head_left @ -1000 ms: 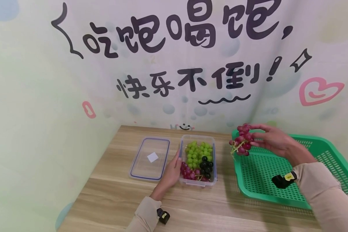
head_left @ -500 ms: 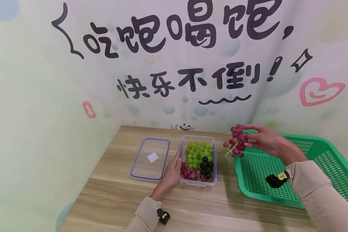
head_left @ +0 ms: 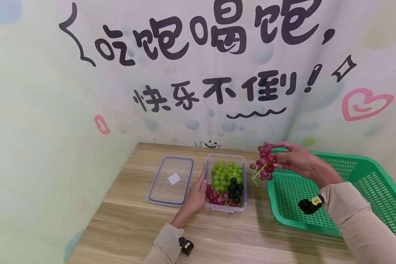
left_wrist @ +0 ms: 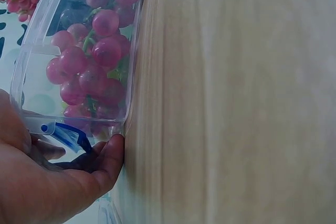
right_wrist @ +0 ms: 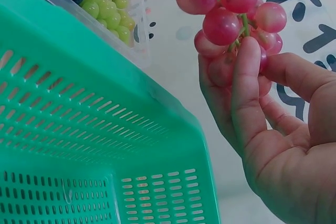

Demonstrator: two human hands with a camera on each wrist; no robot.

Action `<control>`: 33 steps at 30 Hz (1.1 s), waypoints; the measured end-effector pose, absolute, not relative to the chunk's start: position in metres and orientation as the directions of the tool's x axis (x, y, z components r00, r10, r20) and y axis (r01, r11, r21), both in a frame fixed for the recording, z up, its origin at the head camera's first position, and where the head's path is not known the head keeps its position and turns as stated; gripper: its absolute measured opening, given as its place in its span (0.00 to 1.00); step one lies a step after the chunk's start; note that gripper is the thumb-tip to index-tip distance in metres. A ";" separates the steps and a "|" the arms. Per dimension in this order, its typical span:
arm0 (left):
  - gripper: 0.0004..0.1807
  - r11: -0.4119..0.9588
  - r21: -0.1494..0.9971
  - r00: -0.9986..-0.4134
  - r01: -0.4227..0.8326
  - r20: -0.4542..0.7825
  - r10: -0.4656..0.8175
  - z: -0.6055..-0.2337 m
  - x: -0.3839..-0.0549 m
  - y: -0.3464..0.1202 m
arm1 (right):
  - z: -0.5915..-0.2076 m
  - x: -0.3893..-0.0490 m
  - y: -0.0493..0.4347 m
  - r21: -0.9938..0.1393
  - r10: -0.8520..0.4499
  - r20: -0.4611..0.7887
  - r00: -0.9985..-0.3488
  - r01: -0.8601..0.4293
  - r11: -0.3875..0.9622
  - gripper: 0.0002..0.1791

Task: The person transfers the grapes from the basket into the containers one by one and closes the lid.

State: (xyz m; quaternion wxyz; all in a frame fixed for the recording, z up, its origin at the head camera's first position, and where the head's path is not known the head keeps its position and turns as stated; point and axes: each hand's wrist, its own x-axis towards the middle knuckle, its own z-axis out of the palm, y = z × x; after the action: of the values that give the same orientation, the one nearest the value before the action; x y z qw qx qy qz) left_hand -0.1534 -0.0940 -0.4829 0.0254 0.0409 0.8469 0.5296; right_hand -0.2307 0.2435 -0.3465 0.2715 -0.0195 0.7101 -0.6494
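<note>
My right hand (head_left: 300,161) pinches a bunch of red grapes (head_left: 264,161) above the left rim of the green basket, its stems hanging down. In the right wrist view, thumb and fingers close around the bunch (right_wrist: 231,14). My left hand (head_left: 195,194) rests against the left side of a clear plastic food container (head_left: 226,208); in the left wrist view its fingers lie by the blue-edged side latch (left_wrist: 73,136). Inside the container are green grapes (head_left: 222,176), black grapes (head_left: 235,190) and red grapes (head_left: 216,196) at the near left.
A clear lid with a blue seal (head_left: 169,190) and a white square label lies left of the container on the wooden table (head_left: 132,216). The green perforated basket (head_left: 297,223) stands at right. A printed backdrop (head_left: 191,124) rises behind the table.
My right hand has moved left with the red grape bunch, from over the basket toward the container. My left hand, the container and the lid have stayed in place.
</note>
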 end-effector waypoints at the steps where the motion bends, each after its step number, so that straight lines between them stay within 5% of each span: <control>1: 0.28 0.437 0.898 -0.995 0.042 -0.001 0.097 -0.483 -0.153 -0.094 | -0.347 -0.231 0.243 -0.932 -0.380 -0.361 -0.851 0.325 0.157 0.25; 33: 0.28 0.458 0.885 -0.995 0.081 0.041 0.096 -0.485 -0.154 -0.095 | -0.354 -0.233 0.204 -0.934 -0.431 -0.357 -0.829 0.316 0.167 0.27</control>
State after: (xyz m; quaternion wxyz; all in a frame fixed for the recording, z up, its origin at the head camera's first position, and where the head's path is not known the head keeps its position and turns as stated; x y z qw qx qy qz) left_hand -0.1542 -0.0953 -0.4851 0.0072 0.0518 0.8538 0.5179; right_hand -0.2329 0.2039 -0.3544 0.2899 -0.0409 0.7068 -0.6440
